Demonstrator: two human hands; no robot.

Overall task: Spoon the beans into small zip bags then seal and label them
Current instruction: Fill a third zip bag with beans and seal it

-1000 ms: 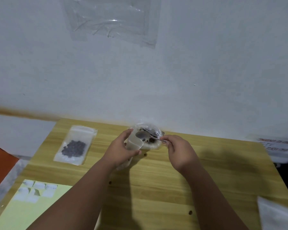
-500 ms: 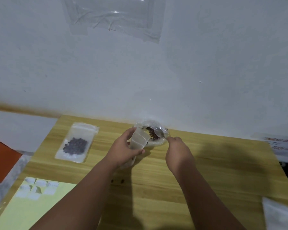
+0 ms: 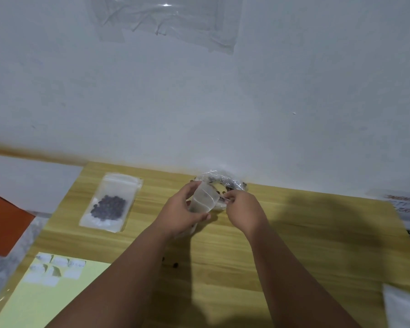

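- Light wooden table (image 3: 294,233), far edge against a white wall (image 3: 294,79).
- Crinkled clear plastic sheet (image 3: 166,20) stuck high on the wall.
- Orange panel (image 3: 3,223) at far left, over a grey speckled surface (image 3: 0,273).
- White board (image 3: 33,183) left of the table.
- Paper with red print (image 3: 405,204) at right; text unreadable.

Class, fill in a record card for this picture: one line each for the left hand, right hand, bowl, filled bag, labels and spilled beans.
Left hand: grips the open bag, mouth turned toward the bowl
Right hand: pinches the spoon at the bag's mouth
Bowl: by the wall, behind the hands, dark beans inside
Filled bag: flat on the table, left of the hands, untouched
Labels: white, on a yellow sheet, near left
Spilled beans: a few on the table beside the left forearm
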